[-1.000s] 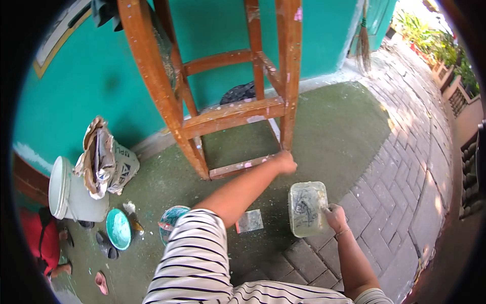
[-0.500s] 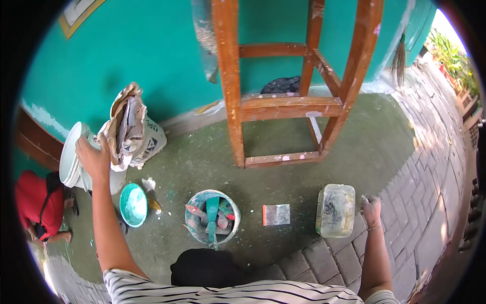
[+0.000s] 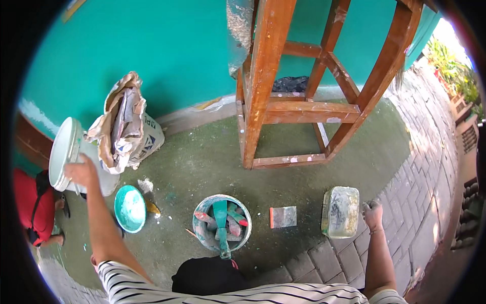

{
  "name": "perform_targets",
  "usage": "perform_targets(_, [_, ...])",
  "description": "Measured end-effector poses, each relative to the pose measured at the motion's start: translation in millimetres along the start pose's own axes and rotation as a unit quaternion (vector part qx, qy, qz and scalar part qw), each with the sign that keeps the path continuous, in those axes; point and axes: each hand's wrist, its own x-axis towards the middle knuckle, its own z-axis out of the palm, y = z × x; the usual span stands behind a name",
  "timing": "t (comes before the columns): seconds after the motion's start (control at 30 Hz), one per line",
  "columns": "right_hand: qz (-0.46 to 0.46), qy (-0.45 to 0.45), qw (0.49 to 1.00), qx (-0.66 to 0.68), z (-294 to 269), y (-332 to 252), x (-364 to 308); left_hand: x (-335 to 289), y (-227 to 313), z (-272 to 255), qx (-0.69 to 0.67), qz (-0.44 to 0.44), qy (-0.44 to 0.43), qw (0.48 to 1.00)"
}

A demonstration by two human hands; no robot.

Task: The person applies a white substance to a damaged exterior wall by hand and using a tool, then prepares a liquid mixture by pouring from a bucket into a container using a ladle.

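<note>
Plenty of clutter out here: a tall wooden frame (image 3: 311,112) stands over the green floor (image 3: 177,177), dark plastic (image 3: 291,84) bunched behind it by the teal wall (image 3: 152,45). On the left, a torn paper sack (image 3: 147,134) crowds right up beside the white bucket (image 3: 91,147), with a teal bowl (image 3: 130,209) just below, and a co-worker in red (image 3: 33,205) is down at the far edge. In the middle sits a tool bucket (image 3: 196,223), a teal scraper (image 3: 220,215) lying across it, and a flat packet (image 3: 283,217) near it.

Now the hands! The left hand (image 3: 82,172) is way out over the white bucket, arm nearly straight, fingers loosely spread in front of it; whether they touch it, I can't tell. The right hand (image 3: 373,215) hangs just beside the clear tub (image 3: 341,213), forearm upright in view, fingers curled in and bunched together, apart from the tub's edge.

And the textures: cloudy, smeared plastic on that round-cornered tub, crumpled brown paper at the sack's mouth, white paste coating the bowl, paint-spattered brown timber on the frame
</note>
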Motion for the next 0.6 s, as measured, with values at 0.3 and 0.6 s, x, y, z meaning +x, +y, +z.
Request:
perform_targets(0.3, [0.058,0.007,0.996,-0.074,-22,52,-7,50,-4,-22,0.211,0.141,-0.304,0.918])
perform_targets(0.6, [0.068,-0.054,0.993,-0.081,9,19,-18,135,-91,70,0.029,0.224,-0.258,0.939])
